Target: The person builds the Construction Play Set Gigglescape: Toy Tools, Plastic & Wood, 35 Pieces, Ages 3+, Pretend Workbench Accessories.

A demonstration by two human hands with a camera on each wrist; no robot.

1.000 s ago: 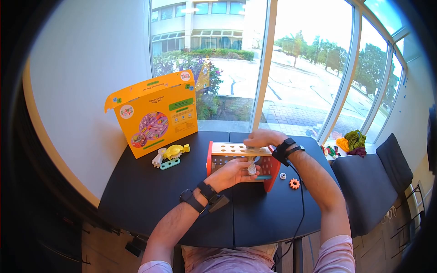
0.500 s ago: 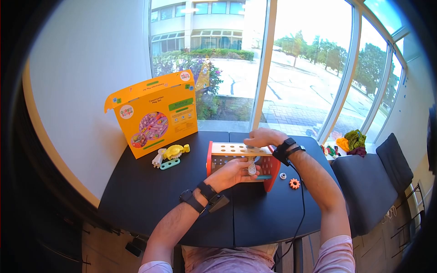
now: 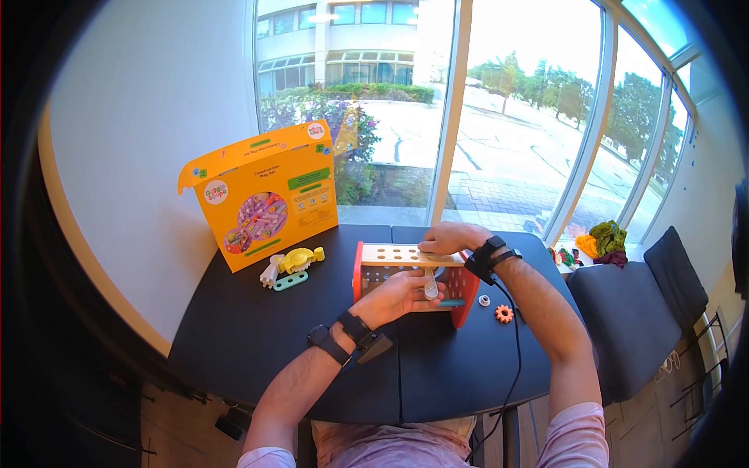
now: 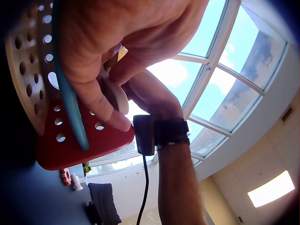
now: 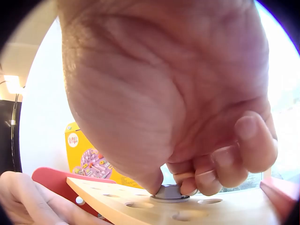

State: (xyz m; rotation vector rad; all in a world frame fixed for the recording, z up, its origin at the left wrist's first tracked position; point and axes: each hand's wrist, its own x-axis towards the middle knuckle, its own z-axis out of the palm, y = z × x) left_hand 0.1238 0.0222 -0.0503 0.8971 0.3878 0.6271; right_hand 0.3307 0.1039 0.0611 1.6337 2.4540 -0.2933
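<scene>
A toy workbench with a holed wooden top point(image 3: 382, 254) and red side panels point(image 3: 466, 300) stands on the black table. Over that top, my right hand point(image 3: 452, 235) pinches the grey hexagonal head of a bolt point(image 5: 169, 192) between thumb and fingers; its flange sits right at the wood. My left hand point(image 3: 399, 296) is under the top at the open front, holding a pale grey, round-ended toy piece point(image 3: 431, 288) between thumb and fingers. The upper end of this piece is hidden beneath the top. A teal bar point(image 4: 71, 105) runs along the front, close to the left fingers.
An orange gear point(image 3: 505, 314) and a small white piece point(image 3: 484, 300) lie right of the workbench. Yellow and white toy parts point(image 3: 300, 259) and a teal holed strip point(image 3: 291, 281) lie left. Behind them stands a yellow box point(image 3: 269, 199). A black cable point(image 3: 518, 366) hangs from the right wrist.
The right fingers have shifted slightly around the bolt head. The left hand and the pale piece stay in place.
</scene>
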